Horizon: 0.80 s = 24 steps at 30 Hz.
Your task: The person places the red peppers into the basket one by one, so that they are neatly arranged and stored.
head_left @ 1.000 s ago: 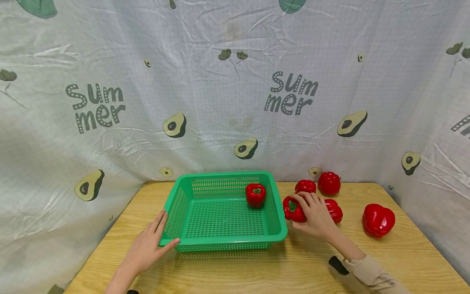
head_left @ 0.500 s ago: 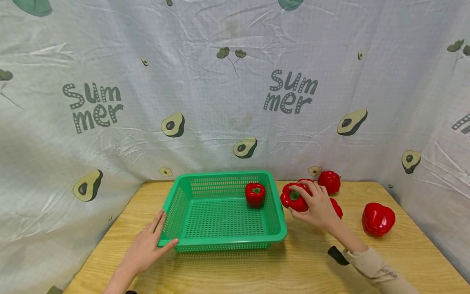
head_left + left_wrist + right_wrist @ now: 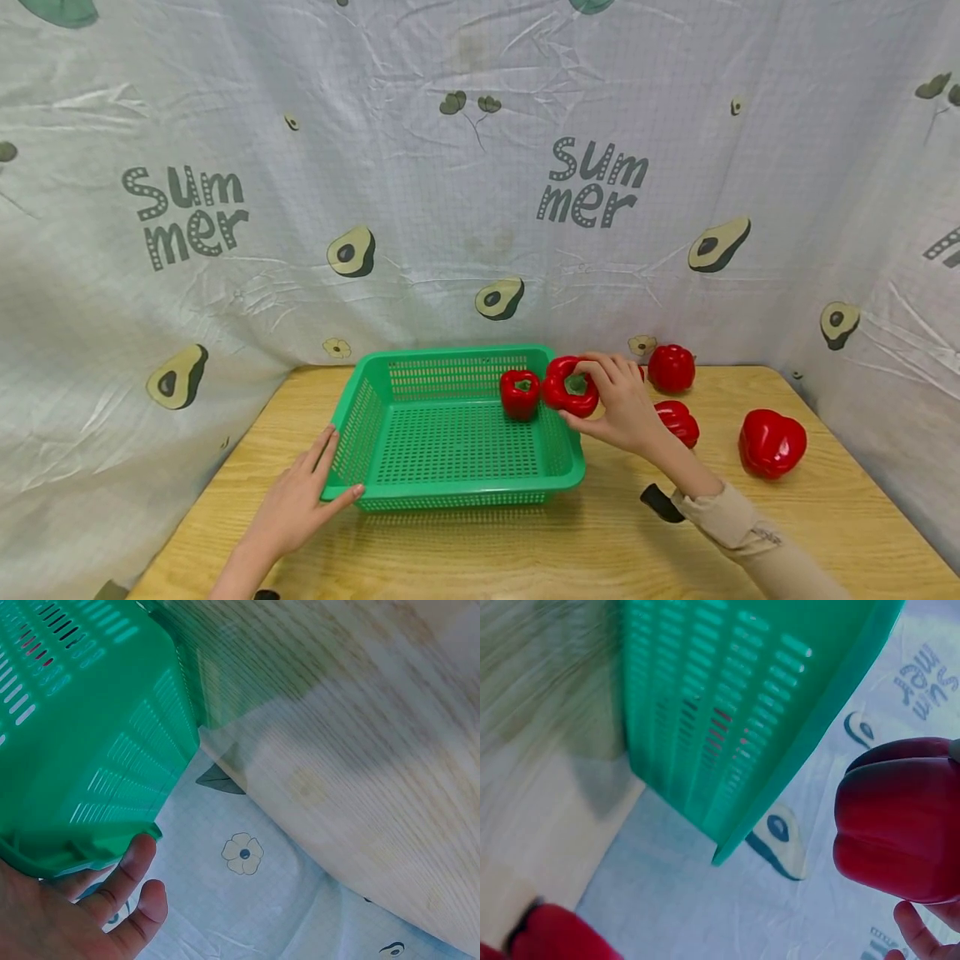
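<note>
My right hand [image 3: 617, 407] grips a red bell pepper [image 3: 570, 387] in the air over the right rim of the green plastic basket [image 3: 457, 490]. The right wrist view shows that pepper [image 3: 900, 821] close up beside the basket's wall [image 3: 727, 720]. A second red pepper [image 3: 521, 393] lies inside the basket at its back right. With straight fingers, my left hand [image 3: 303, 497] rests flat against the basket's front left corner, seen also in the left wrist view as the left hand [image 3: 82, 907] under the basket's rim [image 3: 75, 855].
Three more red peppers lie on the wooden table [image 3: 600, 550] right of the basket: one at the back [image 3: 671, 368], one [image 3: 678, 422] behind my right wrist, a big one [image 3: 772, 443] far right. An avocado-print cloth [image 3: 480, 167] hangs behind and at both sides.
My right hand has lifted the pepper off the table and carried it left and up, from beside the basket to above its right rim. The left hand has stayed put.
</note>
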{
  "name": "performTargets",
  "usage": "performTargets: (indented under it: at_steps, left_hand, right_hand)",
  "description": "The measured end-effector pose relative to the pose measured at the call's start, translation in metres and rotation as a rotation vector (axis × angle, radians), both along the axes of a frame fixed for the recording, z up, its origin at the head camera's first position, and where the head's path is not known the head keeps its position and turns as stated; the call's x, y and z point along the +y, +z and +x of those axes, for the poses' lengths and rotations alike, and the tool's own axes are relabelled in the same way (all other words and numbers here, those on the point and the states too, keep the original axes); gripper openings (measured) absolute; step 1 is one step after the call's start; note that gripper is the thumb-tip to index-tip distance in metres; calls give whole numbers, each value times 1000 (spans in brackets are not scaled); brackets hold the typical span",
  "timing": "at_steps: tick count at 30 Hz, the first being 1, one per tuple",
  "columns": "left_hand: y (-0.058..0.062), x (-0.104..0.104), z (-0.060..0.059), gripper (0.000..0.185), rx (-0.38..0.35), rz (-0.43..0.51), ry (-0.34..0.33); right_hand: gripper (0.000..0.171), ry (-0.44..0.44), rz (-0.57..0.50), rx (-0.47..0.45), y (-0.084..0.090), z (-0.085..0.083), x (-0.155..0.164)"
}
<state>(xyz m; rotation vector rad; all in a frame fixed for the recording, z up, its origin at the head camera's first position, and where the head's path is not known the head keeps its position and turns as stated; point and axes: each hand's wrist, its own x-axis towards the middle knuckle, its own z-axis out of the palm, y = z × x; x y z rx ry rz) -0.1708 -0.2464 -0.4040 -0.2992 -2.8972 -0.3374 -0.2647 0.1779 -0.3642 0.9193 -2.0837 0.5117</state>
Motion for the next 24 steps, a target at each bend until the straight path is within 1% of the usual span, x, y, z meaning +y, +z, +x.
performTargets:
  at_steps: [6,14,20,24]
  left_hand:
    - [1,0,0,81,3,-3,-8]
    - [1,0,2,82,15,-12,-13]
    - [2,0,1,81,19,-16,-16]
    - [2,0,-1,82,8,-19,-16]
  right_hand:
    - [50,22,38,-6,1,-1,-13]
    - [51,33,103,-14,-4,-4,-26]
    - [49,6,156,-47,-8,-8,-30]
    - [49,-2,203,-70,-11,-12,-32]
